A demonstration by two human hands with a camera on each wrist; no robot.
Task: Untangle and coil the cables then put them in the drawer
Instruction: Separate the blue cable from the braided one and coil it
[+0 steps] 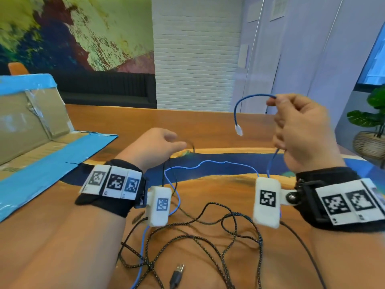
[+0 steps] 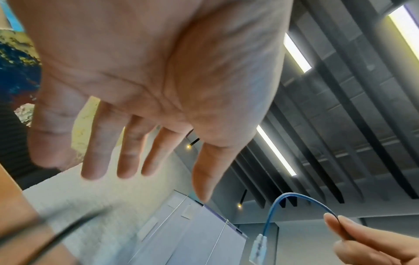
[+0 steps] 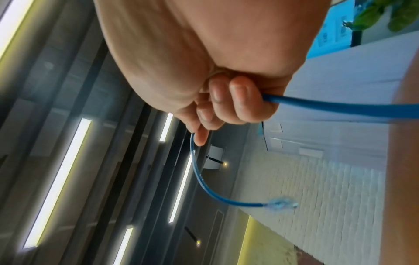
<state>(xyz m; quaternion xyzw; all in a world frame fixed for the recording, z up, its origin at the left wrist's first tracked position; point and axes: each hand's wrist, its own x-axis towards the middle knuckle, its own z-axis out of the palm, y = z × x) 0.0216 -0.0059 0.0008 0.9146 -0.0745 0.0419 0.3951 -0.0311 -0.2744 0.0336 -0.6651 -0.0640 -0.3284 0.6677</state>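
Note:
My right hand (image 1: pixel 273 103) is raised above the table and pinches a blue network cable (image 1: pixel 250 97) between thumb and forefinger. Its other fingers (image 3: pixel 238 100) curl round the same cable lower down. The short free end arcs to the left and hangs with its clear plug (image 1: pixel 239 130) in the air. The rest of the blue cable (image 1: pixel 210 162) trails down onto the table. My left hand (image 1: pixel 175 140) hovers lower at centre, fingers (image 2: pixel 127 152) straight and holding nothing. A thin black cable (image 1: pixel 192 146) loops beside its fingertips. A black braided cable (image 1: pixel 208 226) lies tangled near me, its USB plug (image 1: pixel 177 274) at the front.
The wooden table (image 1: pixel 125 117) has a blue resin band across it. An opened cardboard box (image 1: pixel 31 122) with blue tape lies at the left. A potted plant (image 1: pixel 373 122) in a basket stands off the table's right end. No drawer is in view.

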